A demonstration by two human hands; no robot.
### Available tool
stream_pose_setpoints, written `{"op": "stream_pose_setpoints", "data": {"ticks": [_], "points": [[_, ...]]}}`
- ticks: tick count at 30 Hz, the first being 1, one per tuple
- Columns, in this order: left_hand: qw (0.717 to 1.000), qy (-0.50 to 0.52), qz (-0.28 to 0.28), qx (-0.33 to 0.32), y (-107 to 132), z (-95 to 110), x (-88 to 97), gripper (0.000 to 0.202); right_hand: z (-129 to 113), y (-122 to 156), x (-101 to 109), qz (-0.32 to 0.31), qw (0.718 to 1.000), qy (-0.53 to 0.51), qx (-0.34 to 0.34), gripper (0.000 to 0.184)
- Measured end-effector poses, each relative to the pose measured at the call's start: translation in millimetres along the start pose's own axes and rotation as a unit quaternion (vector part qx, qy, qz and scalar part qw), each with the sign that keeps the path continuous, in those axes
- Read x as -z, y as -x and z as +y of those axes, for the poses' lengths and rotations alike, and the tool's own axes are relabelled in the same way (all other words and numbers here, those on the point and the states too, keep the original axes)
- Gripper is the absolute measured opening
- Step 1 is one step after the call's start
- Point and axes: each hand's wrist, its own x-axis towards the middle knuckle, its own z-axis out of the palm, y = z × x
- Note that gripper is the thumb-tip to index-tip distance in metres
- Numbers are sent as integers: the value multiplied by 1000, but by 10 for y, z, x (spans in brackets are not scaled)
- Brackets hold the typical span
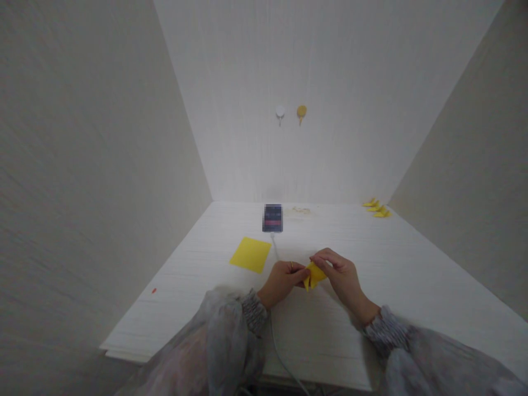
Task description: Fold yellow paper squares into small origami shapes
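Note:
Between my two hands is a small piece of folded yellow paper [317, 275], with pointed flaps hanging toward me. My left hand [285, 279] pinches its left side between thumb and fingers. At its upper right, the thumb and fingers of my right hand [338, 270] grip the same piece. Fingers cover part of the folds. To the left of my left hand, a flat yellow paper square [251, 254] lies on the white table [198, 275].
Several folded yellow paper pieces [377, 208] stand in the far right corner. A phone-like device [273, 218], its screen blurred, lies near the back wall, with a cable [275, 344] running toward me. Two hooks, white [280, 112] and yellow [301, 111], are on that wall. Side walls flank the table.

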Motion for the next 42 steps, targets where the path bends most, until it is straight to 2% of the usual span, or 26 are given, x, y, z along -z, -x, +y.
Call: {"op": "stream_pose_setpoints", "data": {"ticks": [5, 9, 14, 19, 22, 28, 37, 42], "points": [[1000, 0, -1, 0, 19, 25, -14, 34, -17, 3, 11, 19, 996, 76, 51, 18], [1000, 0, -5, 2, 25, 30, -20, 34, -12, 11, 9, 31, 990, 117, 65, 18], [1000, -13, 20, -2, 9, -1, -3, 35, -14, 4, 19, 14, 995, 92, 38, 25], [999, -28, 29, -18, 7, -8, 10, 38, -4, -17, -2, -34, 994, 82, 56, 13], [999, -34, 26, -28, 15, 8, 7, 38, -7, -20, -14, -41, 994, 86, 51, 13], [999, -40, 24, -21, 23, 25, 3, 35, -24, -14, -3, -41, 994, 91, 38, 20], [999, -44, 17, -17, 18, 7, 1, 32, -43, -1, -10, -6, 991, 125, 48, 21], [999, -46, 22, -13, 30, 37, -9, 31, -14, 0, -16, -22, 994, 104, 27, 21]]}}
